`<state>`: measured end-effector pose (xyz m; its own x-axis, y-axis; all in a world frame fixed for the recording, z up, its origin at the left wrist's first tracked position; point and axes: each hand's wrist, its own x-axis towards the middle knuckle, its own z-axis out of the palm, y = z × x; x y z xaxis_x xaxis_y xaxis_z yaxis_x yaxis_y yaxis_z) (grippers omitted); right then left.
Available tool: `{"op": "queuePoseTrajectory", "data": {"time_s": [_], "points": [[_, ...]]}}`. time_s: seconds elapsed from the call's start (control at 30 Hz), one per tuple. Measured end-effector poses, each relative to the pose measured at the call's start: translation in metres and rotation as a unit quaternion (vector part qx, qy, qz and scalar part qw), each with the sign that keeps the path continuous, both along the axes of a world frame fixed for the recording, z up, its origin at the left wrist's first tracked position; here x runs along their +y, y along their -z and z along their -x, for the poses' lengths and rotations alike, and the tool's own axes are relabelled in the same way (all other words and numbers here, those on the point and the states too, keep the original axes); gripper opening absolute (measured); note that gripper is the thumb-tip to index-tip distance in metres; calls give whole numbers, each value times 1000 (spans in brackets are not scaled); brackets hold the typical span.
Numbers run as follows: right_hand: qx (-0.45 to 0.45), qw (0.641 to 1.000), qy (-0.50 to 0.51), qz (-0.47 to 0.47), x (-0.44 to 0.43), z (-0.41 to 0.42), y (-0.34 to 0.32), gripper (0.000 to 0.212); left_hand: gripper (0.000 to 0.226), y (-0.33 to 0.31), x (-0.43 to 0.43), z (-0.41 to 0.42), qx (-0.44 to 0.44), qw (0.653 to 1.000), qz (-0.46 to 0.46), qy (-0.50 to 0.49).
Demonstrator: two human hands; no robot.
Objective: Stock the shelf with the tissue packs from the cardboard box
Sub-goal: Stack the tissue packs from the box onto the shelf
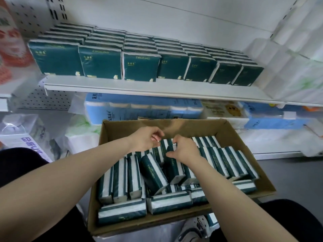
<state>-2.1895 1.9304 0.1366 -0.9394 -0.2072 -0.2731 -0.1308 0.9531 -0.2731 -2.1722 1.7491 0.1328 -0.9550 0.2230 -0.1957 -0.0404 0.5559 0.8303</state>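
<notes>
1. In the cardboard box (227, 130) by the person's knees, tissue packs (120, 179) stood and lay in loose rows, dark green with white stripes.
2. Over the middle rows, the right hand (186, 150) curled fingers and thumb round the top of one upright pack (175, 169).
3. Just beside it, the left hand (146, 139) was bent over the far packs. Its fingertips were hidden, so any grip could not be told.
4. Beyond, the shelf (122, 86) carried shelved packs (100, 62) in rows, well apart from both hands, and the back rows were blurred.
</notes>
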Motion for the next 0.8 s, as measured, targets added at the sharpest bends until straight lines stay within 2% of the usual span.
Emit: {"op": "queuePoseTrajectory", "data": {"time_s": [0.1,0.2,0.37,0.5,0.6,0.67,0.8], "points": [[-16,1000,14,16,-4,0,3,46,33,4,1,-1,-15,1000,7,9],[-51,994,60,82,-5,6,0,45,40,6,0,0,-19,999,31,14],[-99,957,99,253,-8,12,-14,50,55,1,-2,1,-13,996,77,40],[-128,925,86,348,-8,16,-29,53,48,-9,-4,2,14,994,97,53],[-126,907,74,396,-9,19,-34,48,42,-15,-9,6,28,997,68,29],[-114,893,93,425,-9,21,-36,38,38,-20,-13,8,25,999,31,-10],[-47,879,147,450,-5,27,-39,22,32,-35,-20,10,12,991,-78,-104]]}}
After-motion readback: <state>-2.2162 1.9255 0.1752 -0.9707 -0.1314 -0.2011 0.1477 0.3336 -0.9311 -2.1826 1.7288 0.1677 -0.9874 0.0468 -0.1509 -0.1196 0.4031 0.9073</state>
